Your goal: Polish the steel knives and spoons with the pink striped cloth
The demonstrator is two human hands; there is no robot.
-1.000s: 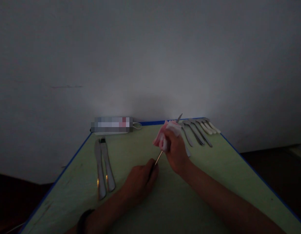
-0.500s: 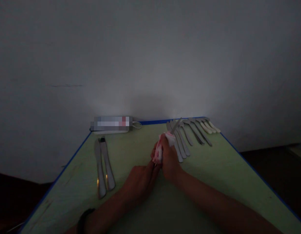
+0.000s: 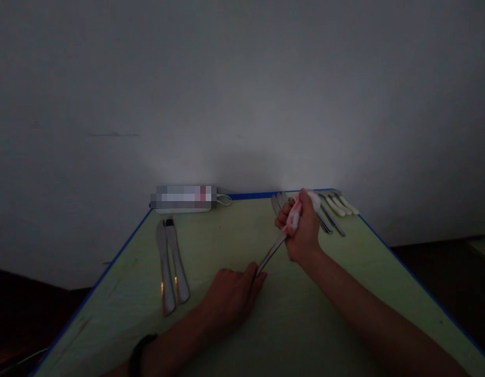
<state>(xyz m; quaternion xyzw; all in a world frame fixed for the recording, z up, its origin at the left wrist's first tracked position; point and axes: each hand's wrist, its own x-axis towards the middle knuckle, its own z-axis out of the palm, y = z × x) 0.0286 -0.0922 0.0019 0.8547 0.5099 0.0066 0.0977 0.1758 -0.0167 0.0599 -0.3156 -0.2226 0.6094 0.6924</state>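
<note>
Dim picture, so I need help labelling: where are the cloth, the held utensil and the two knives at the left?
cloth [image 3: 293,219]: head view, its pink fold.
utensil [image 3: 271,254]: head view, bare shaft below the cloth.
knives [image 3: 177,267]: head view, middle of the right one.

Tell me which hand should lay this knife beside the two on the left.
Left hand, probably: it grips the knife at its near end, nearer the two knives; right hand holds the cloth.
</note>
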